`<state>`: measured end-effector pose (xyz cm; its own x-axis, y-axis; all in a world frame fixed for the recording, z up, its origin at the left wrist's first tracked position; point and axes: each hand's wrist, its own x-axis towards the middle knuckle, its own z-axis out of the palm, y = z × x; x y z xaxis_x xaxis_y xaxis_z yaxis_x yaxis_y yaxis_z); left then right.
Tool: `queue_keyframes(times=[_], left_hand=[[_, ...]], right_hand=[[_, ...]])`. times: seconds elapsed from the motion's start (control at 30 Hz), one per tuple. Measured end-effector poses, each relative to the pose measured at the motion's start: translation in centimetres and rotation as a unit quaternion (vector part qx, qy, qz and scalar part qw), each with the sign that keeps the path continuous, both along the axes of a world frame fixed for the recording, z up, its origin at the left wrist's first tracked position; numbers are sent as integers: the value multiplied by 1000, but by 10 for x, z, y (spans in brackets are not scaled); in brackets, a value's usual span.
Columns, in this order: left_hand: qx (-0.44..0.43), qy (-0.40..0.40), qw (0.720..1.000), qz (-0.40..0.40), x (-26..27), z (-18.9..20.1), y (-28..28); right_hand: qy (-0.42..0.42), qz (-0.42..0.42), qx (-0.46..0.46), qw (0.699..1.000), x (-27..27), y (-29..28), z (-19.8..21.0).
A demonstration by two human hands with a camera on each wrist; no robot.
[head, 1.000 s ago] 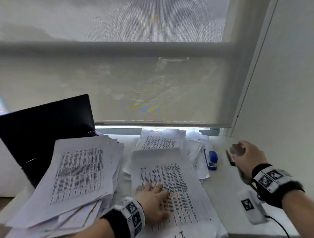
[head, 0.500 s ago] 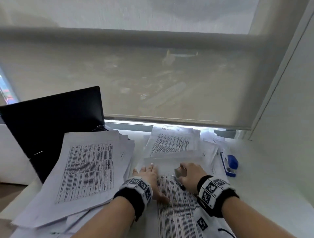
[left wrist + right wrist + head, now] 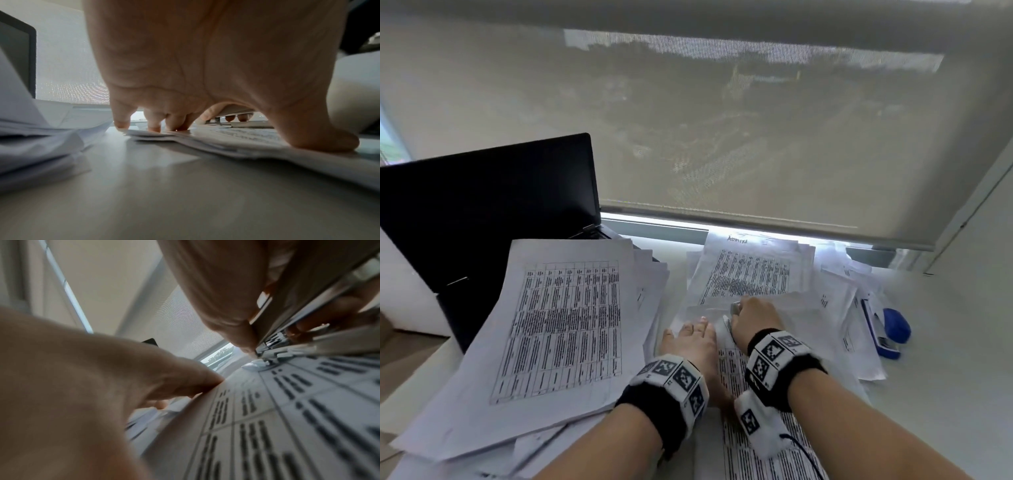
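Observation:
A stack of printed table sheets lies in the middle of the white table. My left hand presses flat on its top left part, fingertips on the paper's edge and thumb down on the sheet. Just to the right, my right hand grips a grey metal stapler whose mouth sits over the top of the same sheets. In the right wrist view the stapler lies between thumb and curled fingers, its tip at the paper. The left hand fills that view's foreground.
An open black laptop stands at the back left, half under a thick pile of printed sheets. More sheets lie at the back by the window blind. A blue stapler rests on the bare table at the right.
My right hand has carried the grey stapler from the table's right side over to the top of the middle sheets. My left hand has slid up the sheet to its top left corner.

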<state>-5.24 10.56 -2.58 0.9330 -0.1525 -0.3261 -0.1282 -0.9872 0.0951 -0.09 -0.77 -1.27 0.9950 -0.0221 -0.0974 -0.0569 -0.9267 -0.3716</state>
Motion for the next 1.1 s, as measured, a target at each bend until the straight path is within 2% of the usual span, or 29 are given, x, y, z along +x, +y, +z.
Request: queue_keyframes(times=[0.13,0.23,0.4,0.57,0.7,0.9,1.1], left_hand=[[-13,-9,1000,-20,3,10,1],[-45,19,999,-13,19,19,9],[-13,0,999,-38,27,17,3],[-99,14,995,26,45,23,10],[-117,26,992,47,51,20,7],[-199,-29,973,111,60,17,7],[-245,16,958,150,65,7,6]], right_hand=[[-1,1,29,1000,4,-1,0],[-19,-6,48,999,3,-6,-2],[-53,-5,77,996,3,-9,-5],[-80,-3,97,992,0,-14,-5],[-101,2,121,988,-4,-19,-7],[-128,-7,151,980,-5,-23,-12],[-109,2,137,985,-6,-19,-8]])
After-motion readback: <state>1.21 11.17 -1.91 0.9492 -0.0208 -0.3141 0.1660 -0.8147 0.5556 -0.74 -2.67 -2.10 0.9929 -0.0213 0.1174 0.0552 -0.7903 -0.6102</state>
